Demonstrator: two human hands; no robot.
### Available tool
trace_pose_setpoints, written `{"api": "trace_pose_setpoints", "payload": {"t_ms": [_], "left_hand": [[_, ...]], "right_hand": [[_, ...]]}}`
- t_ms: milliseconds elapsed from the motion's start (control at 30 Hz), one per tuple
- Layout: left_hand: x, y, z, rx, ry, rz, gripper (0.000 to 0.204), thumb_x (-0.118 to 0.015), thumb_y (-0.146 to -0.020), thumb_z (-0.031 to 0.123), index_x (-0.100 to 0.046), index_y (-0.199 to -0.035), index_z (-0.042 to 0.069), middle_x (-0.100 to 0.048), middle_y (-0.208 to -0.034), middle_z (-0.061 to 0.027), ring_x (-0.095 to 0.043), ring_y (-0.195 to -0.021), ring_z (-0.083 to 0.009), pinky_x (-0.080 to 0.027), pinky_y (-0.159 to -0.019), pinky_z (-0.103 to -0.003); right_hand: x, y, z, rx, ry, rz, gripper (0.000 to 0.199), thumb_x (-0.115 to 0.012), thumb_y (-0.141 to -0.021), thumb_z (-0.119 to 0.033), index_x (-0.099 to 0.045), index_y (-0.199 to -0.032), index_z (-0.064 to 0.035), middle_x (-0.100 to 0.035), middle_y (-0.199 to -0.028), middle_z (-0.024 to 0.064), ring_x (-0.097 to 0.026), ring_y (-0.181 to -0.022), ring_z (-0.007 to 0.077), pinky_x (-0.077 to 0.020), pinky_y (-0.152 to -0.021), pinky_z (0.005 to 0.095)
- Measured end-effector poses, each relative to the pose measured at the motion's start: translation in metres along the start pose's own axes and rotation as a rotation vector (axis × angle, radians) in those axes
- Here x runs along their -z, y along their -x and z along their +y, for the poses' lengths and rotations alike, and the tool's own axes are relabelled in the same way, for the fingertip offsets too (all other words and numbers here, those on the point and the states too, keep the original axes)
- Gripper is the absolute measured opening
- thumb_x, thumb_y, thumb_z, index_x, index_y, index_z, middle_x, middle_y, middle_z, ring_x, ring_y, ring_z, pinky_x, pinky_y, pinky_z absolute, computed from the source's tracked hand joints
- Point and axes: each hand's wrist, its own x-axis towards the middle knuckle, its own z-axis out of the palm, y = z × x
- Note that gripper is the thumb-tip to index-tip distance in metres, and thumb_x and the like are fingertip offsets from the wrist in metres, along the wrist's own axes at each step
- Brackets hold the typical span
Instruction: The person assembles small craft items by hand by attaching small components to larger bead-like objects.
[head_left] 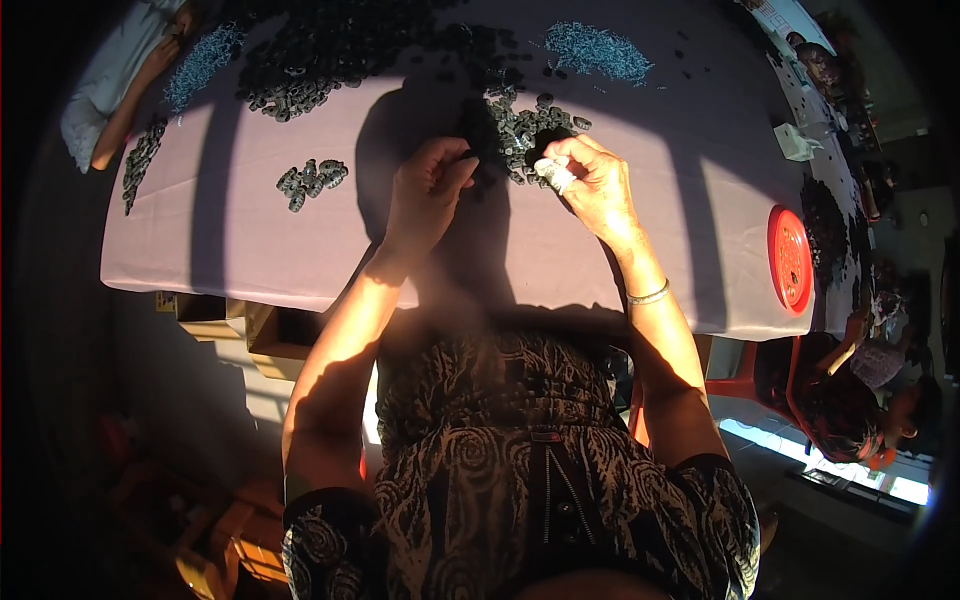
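Observation:
My left hand hovers over the pale cloth-covered table, fingers curled and pinched on a small dark part, partly in shadow. My right hand rests at the edge of a pile of small dark grey ring-shaped parts, thumb and taped fingertips pinching one small piece. A thin bracelet sits on my right wrist. A smaller cluster of the same grey parts lies to the left of my left hand.
A big heap of dark parts and two heaps of light blue pieces lie at the far side. A red round lid sits at the right edge. Another person's arm rests far left; a person sits at right.

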Motion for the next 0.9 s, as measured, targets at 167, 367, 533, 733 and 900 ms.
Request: {"api": "trace_pose_setpoints", "payload": {"t_ms": [167,367,533,733,900], "left_hand": [[-0.002,0.000,0.003,-0.005,-0.022,0.002,0.016,-0.064,-0.089,0.007,-0.059,-0.101,-0.001,-0.063,-0.082,-0.0030,-0.060,-0.070,-0.0068,-0.048,-0.062,-0.020],[-0.002,0.000,0.003,-0.006,-0.002,0.013,0.015,-0.064,-0.088,0.006,-0.060,-0.101,-0.001,-0.063,-0.081,-0.0030,-0.060,-0.070,-0.0067,-0.049,-0.063,-0.020],[-0.001,0.000,0.004,0.019,-0.035,0.008,0.016,-0.064,-0.088,0.007,-0.060,-0.101,-0.001,-0.064,-0.083,-0.0038,-0.061,-0.070,-0.0074,-0.051,-0.064,-0.021],[-0.002,0.000,0.004,0.021,-0.035,0.018,0.015,-0.064,-0.088,0.007,-0.060,-0.101,0.000,-0.064,-0.082,-0.0034,-0.061,-0.069,-0.0077,-0.050,-0.063,-0.021],[-0.002,0.001,0.002,0.026,-0.027,0.009,0.018,-0.064,-0.089,0.009,-0.061,-0.106,0.002,-0.062,-0.086,0.0003,-0.057,-0.070,-0.0050,-0.043,-0.057,-0.019]], "right_hand": [[-0.004,-0.016,0.011,0.079,-0.002,0.067,0.013,-0.069,-0.082,-0.003,-0.065,-0.093,-0.0035,-0.056,-0.078,0.0029,-0.054,-0.063,0.0105,-0.0475,-0.059,0.0252],[-0.010,-0.028,0.013,0.221,0.262,-0.057,0.020,-0.065,-0.079,0.000,-0.064,-0.098,-0.0051,-0.058,-0.087,0.0072,-0.057,-0.085,0.0224,-0.0472,-0.073,0.0326],[-0.001,-0.019,0.023,0.088,0.162,-0.049,0.030,-0.059,-0.067,0.009,-0.064,-0.093,-0.0075,-0.056,-0.085,0.0075,-0.056,-0.089,0.0264,-0.0479,-0.078,0.0374],[-0.005,-0.023,0.019,0.218,0.194,-0.025,0.032,-0.062,-0.069,0.007,-0.066,-0.096,-0.0089,-0.056,-0.085,0.0056,-0.056,-0.088,0.0244,-0.0482,-0.079,0.0363],[-0.007,-0.036,0.015,0.296,0.371,-0.214,0.038,-0.064,-0.067,0.006,-0.067,-0.100,-0.0119,-0.055,-0.090,0.0041,-0.055,-0.095,0.0246,-0.0480,-0.082,0.0363]]}}
